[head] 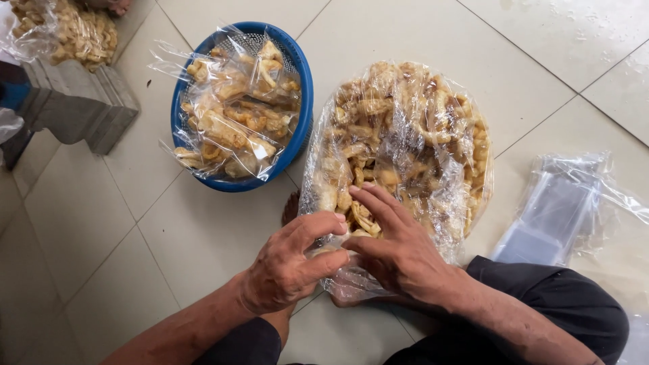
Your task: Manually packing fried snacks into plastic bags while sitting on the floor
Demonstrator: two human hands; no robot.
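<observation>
Tiled floor point(88, 223) bears blue basket point(302, 81), big snack bag point(405, 155), empty clear bags point(554, 209).

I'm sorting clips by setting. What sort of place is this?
Probably a home or small workshop where fried snacks are packed by hand on the tiled floor: a big clear bag of snacks, filled packets in a blue basket, and a stack of empty bags.

big bag point(412, 135): clear plastic, golden fried snacks, centre floor, both hands at its near edge
small packs point(233, 115): clear, filled, in blue basket point(301, 81)
empty bags point(554, 209): clear stack, right
</observation>
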